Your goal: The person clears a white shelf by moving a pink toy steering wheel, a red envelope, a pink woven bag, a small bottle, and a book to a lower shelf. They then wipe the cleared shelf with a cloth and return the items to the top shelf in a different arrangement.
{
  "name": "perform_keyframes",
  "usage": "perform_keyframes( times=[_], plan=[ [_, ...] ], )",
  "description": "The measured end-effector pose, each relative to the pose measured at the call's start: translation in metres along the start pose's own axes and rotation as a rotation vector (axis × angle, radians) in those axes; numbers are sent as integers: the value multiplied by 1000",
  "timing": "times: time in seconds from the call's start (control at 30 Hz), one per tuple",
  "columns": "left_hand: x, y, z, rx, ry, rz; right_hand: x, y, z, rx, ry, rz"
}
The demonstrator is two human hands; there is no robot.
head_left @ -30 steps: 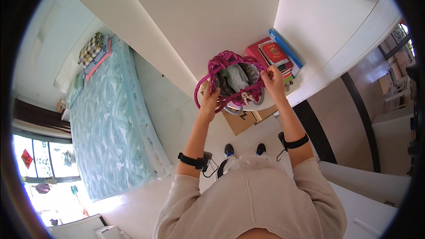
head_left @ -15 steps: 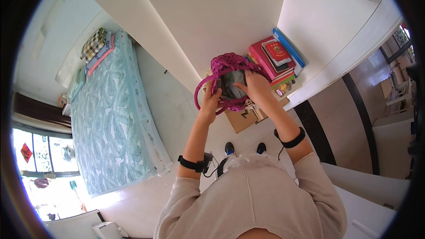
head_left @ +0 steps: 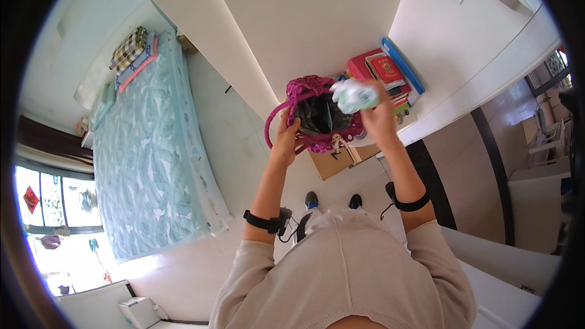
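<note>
A bed [head_left: 146,152] with a pale green leaf-pattern cover fills the left side, with folded cloths [head_left: 131,55] at its far end. On the right, red and blue books [head_left: 390,70] lie on a white shelf [head_left: 463,94]. A cardboard box [head_left: 335,161] stands on the floor.

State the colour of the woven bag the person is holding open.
The woven bag is magenta pink with a dark lining, seen best in the head view.
</note>
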State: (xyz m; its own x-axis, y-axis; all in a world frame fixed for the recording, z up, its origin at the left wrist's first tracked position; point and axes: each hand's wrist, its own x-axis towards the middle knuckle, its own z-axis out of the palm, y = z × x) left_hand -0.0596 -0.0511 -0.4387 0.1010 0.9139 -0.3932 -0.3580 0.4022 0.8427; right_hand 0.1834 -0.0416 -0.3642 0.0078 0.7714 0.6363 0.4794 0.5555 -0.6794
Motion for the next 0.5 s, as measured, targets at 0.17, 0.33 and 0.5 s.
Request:
perform_keyframes(
  times=[0.17,0.33,0.5],
  plan=[
    [-9,17,1,-103,-3,11,-2,27,-28,536,214,474],
    [-11,20,-4,-188,-30,6,-9,36,-37,683,359,597],
    [-4,15,-11,-270,-77,25,-11,41,-43,734,388,626]
  ],
)
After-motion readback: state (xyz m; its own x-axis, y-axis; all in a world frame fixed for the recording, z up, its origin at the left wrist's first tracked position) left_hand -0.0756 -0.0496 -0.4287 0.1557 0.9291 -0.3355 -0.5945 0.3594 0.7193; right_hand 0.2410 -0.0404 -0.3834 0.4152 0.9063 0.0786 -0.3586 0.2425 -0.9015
